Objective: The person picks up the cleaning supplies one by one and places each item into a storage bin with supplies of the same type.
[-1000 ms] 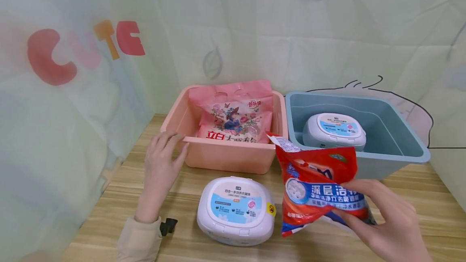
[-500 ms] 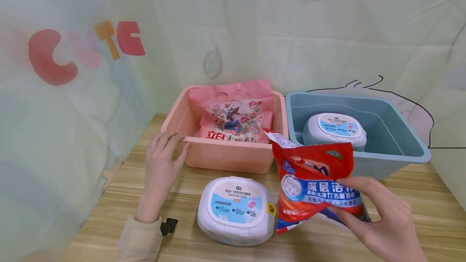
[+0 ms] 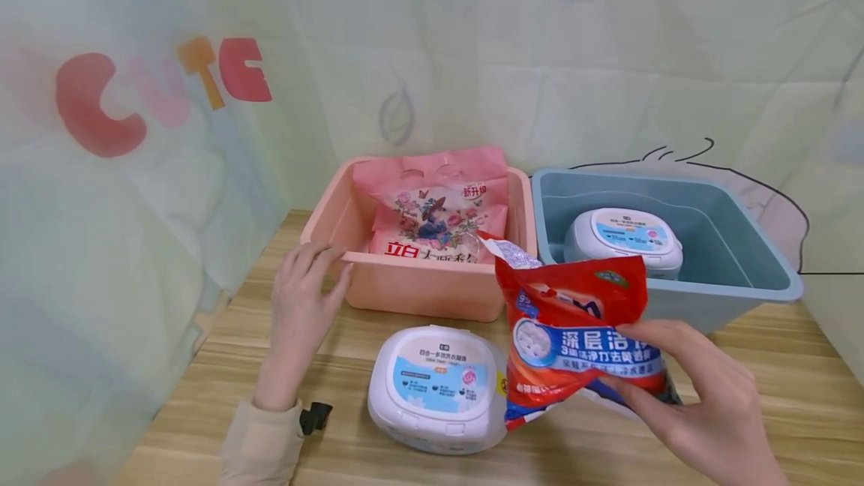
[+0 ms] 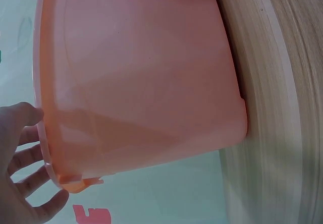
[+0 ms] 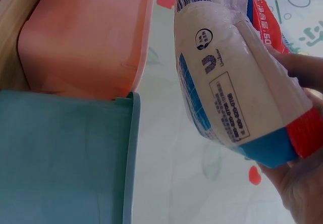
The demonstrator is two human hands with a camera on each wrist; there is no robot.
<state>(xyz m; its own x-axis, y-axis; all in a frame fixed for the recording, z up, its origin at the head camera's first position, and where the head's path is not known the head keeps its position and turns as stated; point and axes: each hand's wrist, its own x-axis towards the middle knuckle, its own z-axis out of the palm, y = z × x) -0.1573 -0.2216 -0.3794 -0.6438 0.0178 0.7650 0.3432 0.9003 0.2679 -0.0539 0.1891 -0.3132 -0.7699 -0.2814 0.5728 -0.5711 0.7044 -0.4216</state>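
Observation:
A red and blue bag of laundry detergent [image 3: 574,336] is raised above the table, pinched at its right side by my right hand [image 3: 702,396]. Its white back, with printing and a barcode, faces the right wrist camera. My left hand [image 3: 304,295] grips the front left corner of the pink bin [image 3: 425,287], thumb outside and fingers over the rim [image 4: 22,153]. Inside that bin a pink laundry detergent bag [image 3: 435,208] leans upright. On the table, partly behind the red bag, sits a white laundry-pod box [image 3: 435,388] with a blue label.
Right of the pink bin stands a blue bin [image 3: 736,231], holding a second white laundry-pod box [image 3: 624,242]. Both bins are on the wooden table [image 3: 351,456], close to a printed cloth backdrop [image 3: 432,43]. A black clip [image 3: 315,418] shows by the left cuff.
My right hand has carried the red detergent bag slightly left and up, so it now overlaps the edge of the table's white box. My left hand keeps its place on the pink bin.

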